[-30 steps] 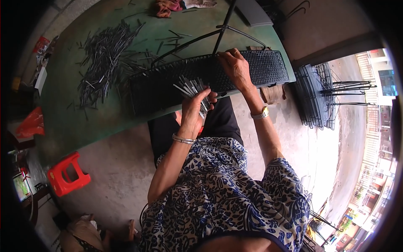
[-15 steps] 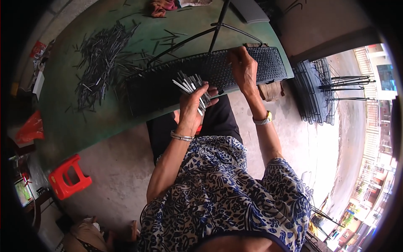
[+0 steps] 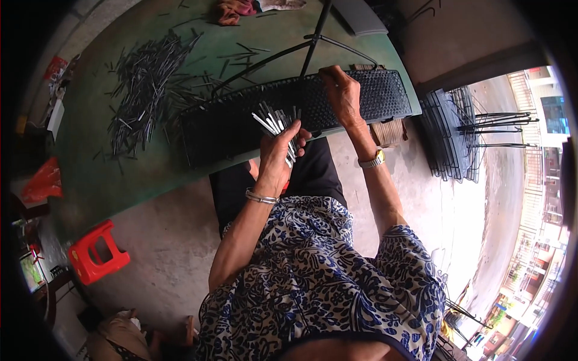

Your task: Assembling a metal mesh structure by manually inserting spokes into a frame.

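Note:
My left hand (image 3: 276,159) is closed round a bundle of thin, flat metal strips (image 3: 270,122), whose ends fan out above the thumb. Under both hands lies a long black mesh panel (image 3: 382,96) with a wire frame, along the near edge of the green table (image 3: 90,186). At the panel's far edge, right of the bundle, my right hand (image 3: 344,99) is closed with its fingertips pinched and turned away. Whatever they may hold is hidden. Black wire legs (image 3: 310,45) rise from the panel's far side.
Loose strips (image 3: 150,84) lie heaped on the table's left. A crumpled cloth (image 3: 235,11) is at the far edge. Cardboard (image 3: 388,132) shows under the panel's right end. Several wire racks (image 3: 451,135) are stacked at right. A red stool (image 3: 99,253) stands on the floor at left.
My right hand has shifted a little left along the panel's far edge. The left hand's fingers have curled in more around the strips.

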The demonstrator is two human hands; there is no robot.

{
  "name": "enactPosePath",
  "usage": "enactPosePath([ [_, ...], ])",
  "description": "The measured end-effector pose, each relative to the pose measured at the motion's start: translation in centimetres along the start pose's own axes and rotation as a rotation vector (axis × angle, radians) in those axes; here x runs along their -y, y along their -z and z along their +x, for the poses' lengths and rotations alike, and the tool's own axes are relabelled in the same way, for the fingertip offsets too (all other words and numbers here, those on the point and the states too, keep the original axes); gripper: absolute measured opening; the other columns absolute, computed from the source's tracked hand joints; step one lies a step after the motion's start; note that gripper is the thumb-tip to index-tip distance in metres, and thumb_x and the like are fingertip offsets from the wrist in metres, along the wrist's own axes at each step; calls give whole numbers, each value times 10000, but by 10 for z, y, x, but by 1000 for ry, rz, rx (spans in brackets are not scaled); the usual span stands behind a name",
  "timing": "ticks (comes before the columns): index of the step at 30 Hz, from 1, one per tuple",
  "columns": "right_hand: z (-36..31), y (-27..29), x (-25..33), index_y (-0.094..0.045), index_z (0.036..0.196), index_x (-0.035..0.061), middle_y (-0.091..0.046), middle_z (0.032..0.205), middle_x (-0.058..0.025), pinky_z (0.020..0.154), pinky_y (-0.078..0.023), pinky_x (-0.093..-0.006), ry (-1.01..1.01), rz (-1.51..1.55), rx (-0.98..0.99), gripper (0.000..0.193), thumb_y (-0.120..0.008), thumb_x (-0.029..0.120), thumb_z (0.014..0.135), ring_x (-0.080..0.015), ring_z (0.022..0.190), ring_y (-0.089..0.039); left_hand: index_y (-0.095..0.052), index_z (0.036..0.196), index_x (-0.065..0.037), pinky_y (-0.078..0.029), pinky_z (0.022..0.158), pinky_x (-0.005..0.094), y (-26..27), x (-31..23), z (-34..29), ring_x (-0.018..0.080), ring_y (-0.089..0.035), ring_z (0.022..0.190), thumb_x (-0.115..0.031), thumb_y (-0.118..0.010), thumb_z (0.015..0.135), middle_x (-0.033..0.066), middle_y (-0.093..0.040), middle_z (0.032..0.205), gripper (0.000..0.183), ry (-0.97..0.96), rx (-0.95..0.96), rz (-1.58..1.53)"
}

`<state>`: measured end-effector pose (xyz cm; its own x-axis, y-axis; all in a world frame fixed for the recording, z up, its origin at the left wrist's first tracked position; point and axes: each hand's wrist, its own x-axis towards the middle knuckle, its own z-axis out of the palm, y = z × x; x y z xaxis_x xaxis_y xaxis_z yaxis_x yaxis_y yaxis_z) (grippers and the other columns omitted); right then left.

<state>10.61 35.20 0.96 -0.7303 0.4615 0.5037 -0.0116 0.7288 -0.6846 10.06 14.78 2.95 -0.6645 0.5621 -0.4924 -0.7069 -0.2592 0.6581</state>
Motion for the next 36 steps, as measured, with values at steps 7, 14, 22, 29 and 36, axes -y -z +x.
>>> enactPosePath([
  [7, -7, -4, -2, -664, 978, 84, -630, 888, -145, 651, -515, -403, 168, -415, 69, 144, -653, 154, 853, -351, 803, -632, -646, 901, -23, -416, 493, 241, -4, -1, -2, 135, -615, 645, -125, -683, 857, 92, -677, 771, 117, 51, -43, 8],
  [14, -22, 34, 59, -645, 986, -43, -653, 835, -82, 704, -487, -294, -367, 363, 666, 257, -639, 202, 907, -123, 806, -610, -667, 927, -29, -441, 531, 254, 0, -1, -2, 150, -658, 679, -170, -705, 833, 87, -703, 813, 173, 24, -22, 38],
  [22, -14, 27, 40, -589, 998, -9, -668, 837, -115, 673, -508, -305, -283, 225, 232, 122, -589, 52, 893, -192, 736, -653, -649, 946, -61, -503, 544, 264, -4, -3, -2, 186, -704, 769, -129, -687, 850, 95, -716, 865, 123, 41, -40, 7],
  [29, 1, 0, -2, -569, 971, 25, -658, 795, -156, 622, -510, -359, -14, -134, -148, 90, -590, 73, 899, -314, 733, -672, -643, 931, -55, -567, 599, 309, -10, -3, -2, 198, -701, 761, -142, -698, 845, 114, -709, 851, 134, 90, -7, -31],
  [36, -2, -2, 10, -640, 983, 72, -638, 895, -144, 659, -508, -390, -1, -355, 46, 146, -629, 169, 875, -343, 788, -640, -648, 873, -44, -474, 502, 268, -4, 1, 5, 139, -616, 614, -149, -703, 843, 73, -670, 748, 123, 65, -12, 30],
])
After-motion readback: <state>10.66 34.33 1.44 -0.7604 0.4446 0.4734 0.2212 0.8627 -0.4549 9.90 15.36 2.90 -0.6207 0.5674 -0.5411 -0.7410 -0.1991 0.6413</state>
